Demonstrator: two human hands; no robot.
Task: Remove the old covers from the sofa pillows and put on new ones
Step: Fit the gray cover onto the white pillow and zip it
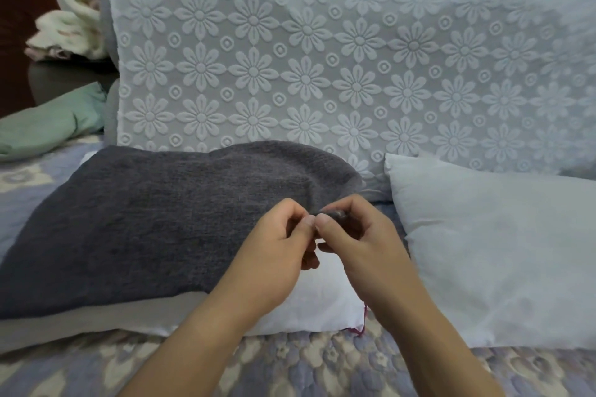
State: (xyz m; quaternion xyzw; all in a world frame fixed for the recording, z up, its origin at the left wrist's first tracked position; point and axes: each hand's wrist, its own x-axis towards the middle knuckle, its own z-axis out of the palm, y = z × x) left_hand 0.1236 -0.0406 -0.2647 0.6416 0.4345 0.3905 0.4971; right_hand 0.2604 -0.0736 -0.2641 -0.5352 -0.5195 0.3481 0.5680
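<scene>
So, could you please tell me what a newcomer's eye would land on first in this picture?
Probably the two hands meeting at centre: the left hand and right hand pinch the edge of the dark grey cover, which lies half over a white pillow. Next, the bare white pillow to the right, and the flower-patterned backrest behind.

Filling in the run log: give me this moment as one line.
step: grey cover on pillow | left hand: pinching cover edge | right hand: pinching cover edge | bare pillow: right, untouched

Covered pillow (145, 219) left of bare pillow (500, 251) (both on sofa seat (290, 361)).
</scene>
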